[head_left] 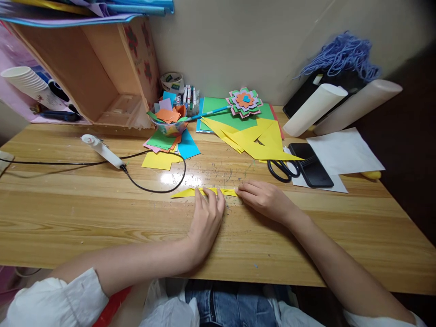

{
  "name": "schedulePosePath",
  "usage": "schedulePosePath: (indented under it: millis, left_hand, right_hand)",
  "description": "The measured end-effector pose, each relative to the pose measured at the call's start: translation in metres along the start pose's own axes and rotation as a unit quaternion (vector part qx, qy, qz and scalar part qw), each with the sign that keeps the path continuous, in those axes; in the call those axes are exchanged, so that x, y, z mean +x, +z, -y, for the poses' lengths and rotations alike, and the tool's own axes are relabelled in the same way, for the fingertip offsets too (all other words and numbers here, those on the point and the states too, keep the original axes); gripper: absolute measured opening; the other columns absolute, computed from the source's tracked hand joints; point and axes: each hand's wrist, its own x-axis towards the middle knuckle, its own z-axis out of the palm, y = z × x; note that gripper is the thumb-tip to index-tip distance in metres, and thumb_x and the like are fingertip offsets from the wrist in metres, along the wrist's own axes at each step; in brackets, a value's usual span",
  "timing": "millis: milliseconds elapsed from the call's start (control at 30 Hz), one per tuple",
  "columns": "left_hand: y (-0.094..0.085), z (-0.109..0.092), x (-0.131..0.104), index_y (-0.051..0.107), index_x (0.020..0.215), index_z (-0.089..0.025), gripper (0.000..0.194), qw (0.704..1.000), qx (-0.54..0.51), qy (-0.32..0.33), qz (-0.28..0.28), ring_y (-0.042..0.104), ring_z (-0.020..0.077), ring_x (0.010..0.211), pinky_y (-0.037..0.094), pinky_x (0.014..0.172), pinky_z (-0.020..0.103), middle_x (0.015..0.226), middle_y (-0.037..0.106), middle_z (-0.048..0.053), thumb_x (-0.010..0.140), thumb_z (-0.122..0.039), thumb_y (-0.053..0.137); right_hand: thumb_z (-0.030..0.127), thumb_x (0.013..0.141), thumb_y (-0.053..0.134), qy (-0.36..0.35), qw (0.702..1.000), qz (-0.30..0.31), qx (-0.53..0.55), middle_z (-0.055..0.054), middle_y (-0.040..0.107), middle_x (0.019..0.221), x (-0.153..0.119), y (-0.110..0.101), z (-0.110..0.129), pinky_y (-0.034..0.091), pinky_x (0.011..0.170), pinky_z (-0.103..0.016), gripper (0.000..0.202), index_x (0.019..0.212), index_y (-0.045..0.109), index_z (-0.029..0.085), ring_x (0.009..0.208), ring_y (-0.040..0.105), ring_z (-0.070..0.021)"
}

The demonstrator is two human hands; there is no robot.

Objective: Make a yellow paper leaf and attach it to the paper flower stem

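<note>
A narrow folded yellow paper strip (185, 193) lies on the wooden table, its left end tapering to a point. My left hand (206, 215) has its fingertips pressed down along the middle of the strip, holding it to the table with the fingers bent. At the strip's right end, my right hand (262, 200) pinches the paper with fingers and thumb together. Beyond the hands are yellow paper scraps (252, 138), with black-handled scissors (282, 170) partly under them.
A white glue gun (102, 150) with a looping black cord lies to the left. Behind are a bowl of paper pieces (170, 127), a paper flower (245, 102) and a wooden box (102, 68). To the right are a black phone (311, 165), white paper (345, 150) and white rolls (315, 109).
</note>
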Motion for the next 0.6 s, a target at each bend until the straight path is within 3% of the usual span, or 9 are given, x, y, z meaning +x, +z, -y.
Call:
schedulePosePath:
  millis: [267, 400, 600]
  left_hand:
    - [0.003, 0.001, 0.000, 0.042, 0.127, -0.011, 0.045, 0.998, -0.054, -0.028, -0.002, 0.054, 0.0310, 0.107, 0.034, 0.096, 0.056, 0.114, 0.056, 0.020, 0.082, -0.009, 0.038]
    - [0.004, 0.000, -0.001, 0.041, 0.127, -0.008, 0.046, 0.999, -0.046, -0.018, -0.007, 0.053, 0.0326, 0.109, 0.038, 0.092, 0.055, 0.113, 0.056, 0.023, 0.082, -0.007, 0.038]
    - [0.003, 0.001, 0.001, 0.043, 0.125, -0.012, 0.044, 1.000, -0.008, -0.013, -0.003, 0.056, 0.0292, 0.104, 0.039, 0.092, 0.054, 0.107, 0.060, 0.018, 0.082, -0.008, 0.036]
  right_hand:
    - [0.012, 0.089, 0.038, 0.003, 0.997, 0.055, -0.057, -0.007, 0.061, 0.077, -0.004, -0.009, -0.004, 0.038, 0.060, -0.027, 0.028, 0.074, 0.061, 0.017, 0.070, 0.052, -0.0155]
    - [0.010, 0.087, 0.038, 0.015, 0.993, 0.082, -0.081, -0.006, 0.060, 0.074, -0.005, -0.014, -0.005, 0.036, 0.059, -0.027, 0.027, 0.073, 0.059, 0.016, 0.069, 0.050, -0.0153]
    - [0.009, 0.085, 0.041, 0.038, 0.990, 0.102, -0.091, -0.004, 0.056, 0.070, -0.008, -0.018, -0.005, 0.033, 0.057, -0.027, 0.025, 0.068, 0.057, 0.017, 0.065, 0.048, -0.0143]
